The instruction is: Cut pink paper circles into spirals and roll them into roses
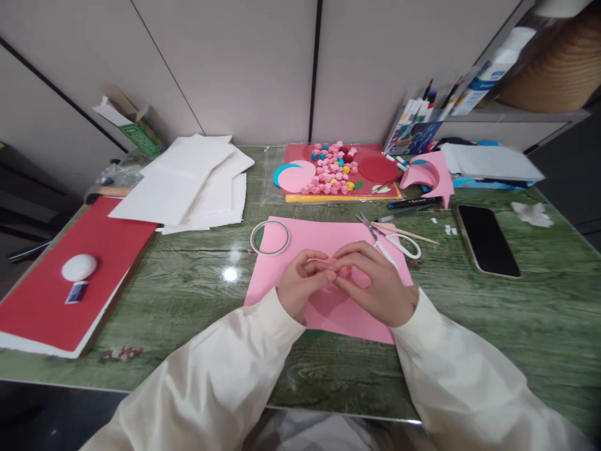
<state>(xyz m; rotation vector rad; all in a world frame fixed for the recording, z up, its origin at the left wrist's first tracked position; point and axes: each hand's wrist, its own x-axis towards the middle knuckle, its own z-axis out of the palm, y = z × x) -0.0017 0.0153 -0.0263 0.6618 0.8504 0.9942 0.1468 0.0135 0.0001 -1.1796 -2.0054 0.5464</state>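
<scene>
Both hands meet over a pink sheet lying on the green tabletop. The left hand and the right hand touch at the fingertips, each pinched on a small pink paper piece (mostly hidden between them), over the middle of the sheet. A tape ring lies on the sheet's far left corner. 1 pair of scissors rests at its far right edge, with a phone farther right.
</scene>
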